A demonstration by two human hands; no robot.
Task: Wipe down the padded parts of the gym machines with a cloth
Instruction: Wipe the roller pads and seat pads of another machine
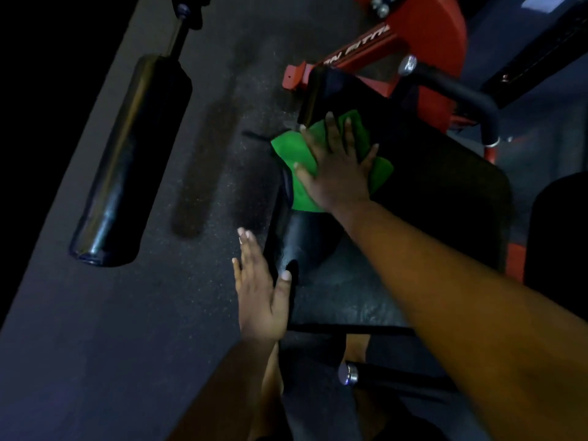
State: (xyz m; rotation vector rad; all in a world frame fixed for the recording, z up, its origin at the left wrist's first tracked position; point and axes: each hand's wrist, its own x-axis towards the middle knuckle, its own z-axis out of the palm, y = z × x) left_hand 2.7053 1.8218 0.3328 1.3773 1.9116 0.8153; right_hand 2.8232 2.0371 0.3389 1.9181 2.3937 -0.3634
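Observation:
A bright green cloth [296,160] lies on the far left part of a black padded seat [429,198] of a red-framed gym machine [442,43]. My right hand [337,167] presses flat on the cloth with fingers spread and straight. My left hand [259,291] is held flat beside the seat's near left edge, fingers straight, its thumb against the pad's side. A smaller black pad [331,93] stands tilted just beyond the cloth.
A long black roller pad [127,163] on a metal rod hangs over the dark speckled rubber floor [159,313] at left. A black curved handle [461,97] with a chrome cap sits at the right of the seat. Another chrome-capped bar [350,374] lies below the seat.

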